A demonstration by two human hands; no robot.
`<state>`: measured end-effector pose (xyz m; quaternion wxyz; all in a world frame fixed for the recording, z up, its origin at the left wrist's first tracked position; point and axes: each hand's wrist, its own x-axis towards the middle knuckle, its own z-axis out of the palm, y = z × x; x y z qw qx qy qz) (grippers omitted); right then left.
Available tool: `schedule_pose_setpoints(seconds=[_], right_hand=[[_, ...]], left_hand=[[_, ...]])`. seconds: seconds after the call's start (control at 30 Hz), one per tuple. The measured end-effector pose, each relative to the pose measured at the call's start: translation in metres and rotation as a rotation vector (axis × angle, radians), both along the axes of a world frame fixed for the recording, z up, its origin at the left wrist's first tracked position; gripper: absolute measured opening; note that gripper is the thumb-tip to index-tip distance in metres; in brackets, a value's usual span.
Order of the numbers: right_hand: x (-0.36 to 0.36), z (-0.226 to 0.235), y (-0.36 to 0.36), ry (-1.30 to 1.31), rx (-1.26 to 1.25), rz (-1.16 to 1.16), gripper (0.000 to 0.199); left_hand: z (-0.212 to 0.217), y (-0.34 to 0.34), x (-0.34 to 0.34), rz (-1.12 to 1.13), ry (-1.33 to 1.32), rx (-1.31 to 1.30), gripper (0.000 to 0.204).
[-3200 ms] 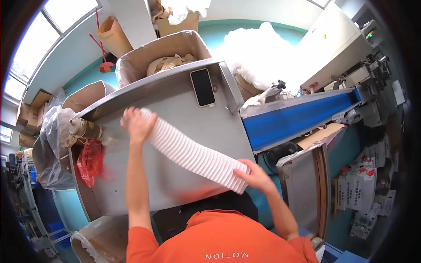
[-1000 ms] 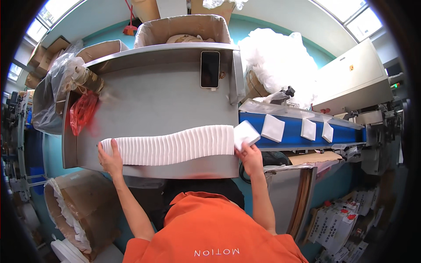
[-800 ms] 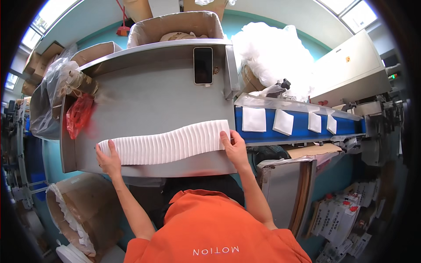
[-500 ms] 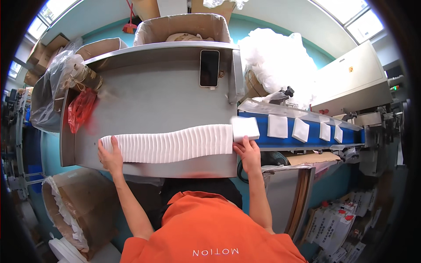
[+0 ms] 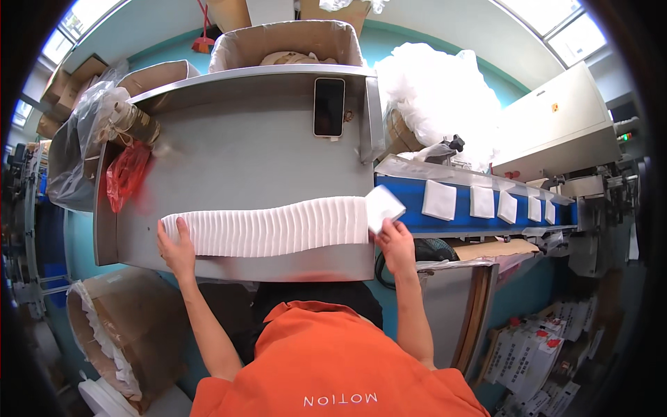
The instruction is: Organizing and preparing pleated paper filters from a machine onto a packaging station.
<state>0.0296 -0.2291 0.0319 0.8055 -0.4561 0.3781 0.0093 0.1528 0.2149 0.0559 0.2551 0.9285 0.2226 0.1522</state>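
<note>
A long, slightly curved row of white folded napkins (image 5: pixel 278 229) stands on edge along the near side of the metal table. My left hand (image 5: pixel 178 247) is closed around the row's left end, its thumb on the near side. At the other end, my right hand (image 5: pixel 396 244) pinches a single white folded napkin (image 5: pixel 385 208) by its lower corner. That napkin is tilted and sits where the table meets the blue conveyor belt (image 5: pixel 410 198). Several more napkins (image 5: pixel 439 201) lie spaced out on the belt to the right.
A phone (image 5: pixel 329 108) lies at the table's far right, inside the raised metal rim. A red plastic bag (image 5: pixel 128 175) and a string-wrapped roll (image 5: pixel 136 124) are at the left. Beyond the table stand a cardboard box (image 5: pixel 288 42) and a heap of white plastic (image 5: pixel 441 97).
The napkin in my right hand has turned and tilted near the row's right end. Napkins on the belt have shifted left, and another shows at its far end. My left hand has stayed put.
</note>
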Motion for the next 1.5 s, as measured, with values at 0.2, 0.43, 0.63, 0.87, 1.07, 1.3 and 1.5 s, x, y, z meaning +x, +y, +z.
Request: schedule_pose_setpoints(seconds=[0.2, 0.43, 0.63, 0.87, 1.07, 1.3, 1.5], right_hand=[[0.029, 0.024, 0.049, -0.087, -0.555, 0.265, 0.038], [0.005, 0.006, 0.019, 0.002, -0.048, -0.028, 0.024], [0.026, 0.029, 0.045, -0.083, -0.511, 0.277, 0.038], [0.001, 0.014, 0.027, -0.051, -0.255, 0.259, 0.028], [0.020, 0.006, 0.008, -0.039, 0.017, -0.122, 0.038], [0.022, 0.010, 0.049, -0.022, -0.092, 0.072, 0.035], [0.013, 0.022, 0.040, -0.006, -0.354, 0.231, 0.037]], left_hand=[[-0.005, -0.004, -0.005, -0.021, -0.067, 0.029, 0.069], [0.004, -0.013, -0.007, 0.009, 0.020, 0.067, 0.068], [0.003, -0.026, -0.006, -0.015, 0.000, 0.065, 0.068], [0.001, -0.027, -0.005, 0.018, -0.012, 0.098, 0.068], [0.003, -0.034, -0.005, -0.007, -0.006, 0.097, 0.068], [0.003, -0.039, -0.007, -0.004, -0.027, 0.103, 0.068], [0.003, -0.043, -0.009, 0.012, -0.011, 0.102, 0.067]])
